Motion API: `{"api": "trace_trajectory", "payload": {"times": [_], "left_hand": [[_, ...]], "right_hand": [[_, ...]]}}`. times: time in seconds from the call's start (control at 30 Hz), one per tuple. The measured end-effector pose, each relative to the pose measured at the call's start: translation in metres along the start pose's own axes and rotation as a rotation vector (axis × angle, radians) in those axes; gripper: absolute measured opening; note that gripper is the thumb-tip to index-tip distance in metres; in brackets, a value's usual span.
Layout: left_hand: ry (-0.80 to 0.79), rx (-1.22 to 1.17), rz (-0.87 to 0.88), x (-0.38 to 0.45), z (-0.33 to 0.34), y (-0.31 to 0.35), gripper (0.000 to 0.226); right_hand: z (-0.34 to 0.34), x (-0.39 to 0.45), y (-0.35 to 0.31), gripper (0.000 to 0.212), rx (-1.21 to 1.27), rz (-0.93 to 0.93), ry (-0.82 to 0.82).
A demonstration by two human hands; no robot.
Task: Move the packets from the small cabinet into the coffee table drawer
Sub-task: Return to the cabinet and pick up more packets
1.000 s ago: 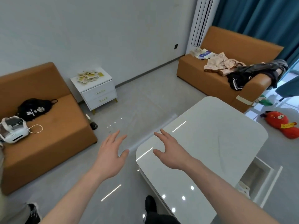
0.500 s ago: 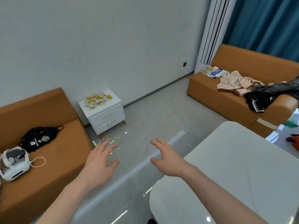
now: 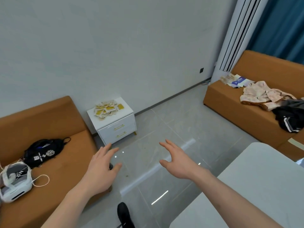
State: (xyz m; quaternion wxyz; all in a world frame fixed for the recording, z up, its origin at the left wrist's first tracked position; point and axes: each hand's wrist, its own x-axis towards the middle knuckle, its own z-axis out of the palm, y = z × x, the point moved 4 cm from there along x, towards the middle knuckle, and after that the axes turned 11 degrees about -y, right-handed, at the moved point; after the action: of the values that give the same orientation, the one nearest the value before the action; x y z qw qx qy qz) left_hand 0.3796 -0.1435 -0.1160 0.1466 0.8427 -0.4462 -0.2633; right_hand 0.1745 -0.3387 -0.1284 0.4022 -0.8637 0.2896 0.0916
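A heap of yellow and white packets (image 3: 106, 108) lies on top of the small white cabinet (image 3: 125, 125), which stands against the wall with both of its drawers closed. My left hand (image 3: 100, 171) and my right hand (image 3: 176, 162) are stretched out in front of me above the floor, fingers relaxed and spread, holding nothing. Both are well short of the cabinet. The white top of the coffee table (image 3: 256, 183) fills the lower right corner; its drawer is out of view.
An orange sofa (image 3: 54, 129) on the left carries a black bag (image 3: 43, 152) and a white headset (image 3: 14, 181). A second orange sofa (image 3: 246, 112) on the right holds clothes and papers. Grey tiled floor lies between me and the cabinet. My black shoe (image 3: 123, 214) shows below.
The view has lifted and swung toward the cabinet, which now looks nearer. The coffee table has slid to the lower right and its open drawer has left the view. Both hands stay empty.
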Motion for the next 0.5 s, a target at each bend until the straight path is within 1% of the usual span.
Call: {"api": "trace_trajectory", "payload": {"times": [0.1, 0.37, 0.5], "left_hand": [[0.001, -0.016, 0.024, 0.048, -0.02, -0.022, 0.057], [-0.069, -0.045, 0.054, 0.168, -0.083, -0.081, 0.062], [-0.088, -0.001, 0.062, 0.219, -0.112, -0.109, 0.064]], "right_hand": [[-0.011, 0.044, -0.013, 0.072, 0.0, 0.011, 0.017], [-0.044, 0.154, -0.06, 0.072, 0.004, 0.075, 0.072], [-0.052, 0.205, -0.081, 0.074, 0.019, 0.09, 0.079]]}}
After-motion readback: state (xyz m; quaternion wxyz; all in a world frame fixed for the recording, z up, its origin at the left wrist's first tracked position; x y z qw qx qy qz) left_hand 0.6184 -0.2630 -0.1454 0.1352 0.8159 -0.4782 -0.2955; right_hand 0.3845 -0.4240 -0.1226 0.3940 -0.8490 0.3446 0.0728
